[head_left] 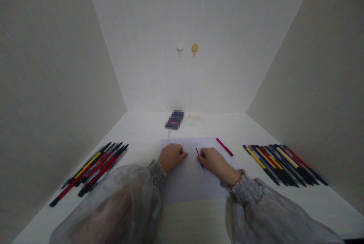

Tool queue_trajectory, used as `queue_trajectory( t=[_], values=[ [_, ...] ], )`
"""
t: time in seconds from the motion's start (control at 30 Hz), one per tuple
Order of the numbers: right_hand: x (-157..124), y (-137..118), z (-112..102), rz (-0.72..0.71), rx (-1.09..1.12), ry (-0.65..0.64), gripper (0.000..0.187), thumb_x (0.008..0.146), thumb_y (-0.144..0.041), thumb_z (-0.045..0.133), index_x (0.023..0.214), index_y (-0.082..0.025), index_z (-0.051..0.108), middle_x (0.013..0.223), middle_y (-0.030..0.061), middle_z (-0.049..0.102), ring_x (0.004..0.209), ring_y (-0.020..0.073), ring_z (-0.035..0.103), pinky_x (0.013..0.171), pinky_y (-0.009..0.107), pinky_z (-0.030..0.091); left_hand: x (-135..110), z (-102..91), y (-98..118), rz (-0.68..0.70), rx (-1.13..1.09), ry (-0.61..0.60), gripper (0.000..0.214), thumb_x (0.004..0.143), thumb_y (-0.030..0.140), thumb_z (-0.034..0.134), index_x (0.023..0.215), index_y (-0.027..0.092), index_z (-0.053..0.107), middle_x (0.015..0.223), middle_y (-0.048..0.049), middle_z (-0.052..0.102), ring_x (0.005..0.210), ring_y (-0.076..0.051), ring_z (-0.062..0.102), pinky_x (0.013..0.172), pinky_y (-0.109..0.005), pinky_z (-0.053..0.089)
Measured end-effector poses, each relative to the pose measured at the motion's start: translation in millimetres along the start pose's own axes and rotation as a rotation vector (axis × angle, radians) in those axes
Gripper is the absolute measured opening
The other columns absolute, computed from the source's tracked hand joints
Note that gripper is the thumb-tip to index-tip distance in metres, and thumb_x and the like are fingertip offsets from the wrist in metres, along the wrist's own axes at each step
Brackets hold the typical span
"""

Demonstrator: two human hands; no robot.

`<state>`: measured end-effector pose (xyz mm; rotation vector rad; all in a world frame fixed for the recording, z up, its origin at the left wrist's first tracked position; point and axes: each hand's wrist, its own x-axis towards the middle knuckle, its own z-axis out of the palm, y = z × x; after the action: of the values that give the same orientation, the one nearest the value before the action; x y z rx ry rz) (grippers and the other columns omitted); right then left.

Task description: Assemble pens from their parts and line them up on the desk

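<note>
Right hand [215, 164]: over the sheet [193, 188], thumb and fingers pinching a thin dark stick [202, 166]. Stick lies aslant, its far end leaning left; part of its middle is lost behind the fingertips. Cannot tell whether it is a refill or a slim pen; near end faint against the sheet.

Left hand [172, 158]: at the sheet's left side, fingers curled under, thumb pointing at the stick but apart from it. Underside hidden; cannot tell if anything is held there.

Sheet: white, edges faint against the table [196, 223], partly covered by both hands. Faint marks near its top, unreadable.

Red pen [224, 146], black at its near end: at the sheet's upper right, beyond the right hand.

Left pens [95, 168]: overlapping heap of black, red, grey, one yellow; count unsure. Right pens [280, 164]: packed slanting row, black near ends merging.

Beyond the sheet, a dark object [174, 120], pixelated, not identifiable. Back wall: white hook [180, 46], yellow hook [195, 48], details blurred. Grey sleeves cut off by the lower edge.
</note>
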<state>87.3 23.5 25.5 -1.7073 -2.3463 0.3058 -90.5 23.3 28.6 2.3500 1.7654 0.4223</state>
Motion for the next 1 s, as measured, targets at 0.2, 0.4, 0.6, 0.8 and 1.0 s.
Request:
queue_trajectory(
  t=[0.2, 0.4, 0.6, 0.8, 1.0],
  values=[
    [8, 22, -25, 0.021, 0.019, 0.043, 0.025, 0.076, -0.034, 0.046, 0.067, -0.016, 0.061, 0.067, 0.0061, 0.063, 0.061, 0.0145, 0.054, 0.054, 0.023, 0.032, 2, -2.5, -3, 0.014, -0.038, 0.007, 0.035, 0.075, 0.046, 0.041, 0.069, 0.017, 0.06, 0.07, -0.0039, 0.061, 0.067, -0.016, 0.053, 0.058, -0.026, 0.035],
    [16, 56, -47, 0.11, -0.027, 0.14, 0.024, 0.076, -0.028, 0.044, 0.084, -0.016, 0.064, 0.08, 0.0068, 0.065, 0.074, 0.0161, 0.057, 0.065, 0.022, 0.036, -1, -15.5, -16, -0.126, -0.016, 0.094, 0.034, 0.077, 0.045, 0.038, 0.072, 0.017, 0.057, 0.073, -0.0044, 0.06, 0.069, -0.016, 0.054, 0.059, -0.026, 0.036],
    [18, 42, -24, 0.089, -0.111, 0.083, 0.027, 0.077, -0.032, 0.043, 0.085, -0.015, 0.063, 0.083, 0.0093, 0.062, 0.078, 0.0164, 0.055, 0.066, 0.023, 0.035, -6, -16.5, -26, -0.185, 0.015, 0.002, 0.032, 0.069, 0.048, 0.048, 0.076, 0.017, 0.053, 0.075, -0.0049, 0.06, 0.071, -0.018, 0.055, 0.059, -0.027, 0.037],
    [18, 40, -21, 0.029, -0.117, 0.051, 0.018, 0.073, -0.018, 0.045, 0.076, -0.013, 0.062, 0.079, 0.0094, 0.06, 0.072, 0.0149, 0.053, 0.064, 0.022, 0.035, -6, -13.8, -21, -0.171, 0.004, -0.039, 0.022, 0.067, 0.037, 0.052, 0.078, 0.017, 0.052, 0.075, -0.0044, 0.06, 0.071, -0.017, 0.055, 0.06, -0.026, 0.038],
    [8, 33, -29, -0.139, 0.051, -0.078, 0.015, 0.065, -0.01, 0.049, 0.069, -0.015, 0.062, 0.071, 0.0043, 0.062, 0.064, 0.0122, 0.053, 0.061, 0.02, 0.036, -7, -19.6, -22, -0.169, -0.025, -0.058, 0.015, 0.066, 0.028, 0.052, 0.077, 0.018, 0.054, 0.076, -0.0039, 0.061, 0.073, -0.016, 0.055, 0.061, -0.026, 0.038]
  ],
)
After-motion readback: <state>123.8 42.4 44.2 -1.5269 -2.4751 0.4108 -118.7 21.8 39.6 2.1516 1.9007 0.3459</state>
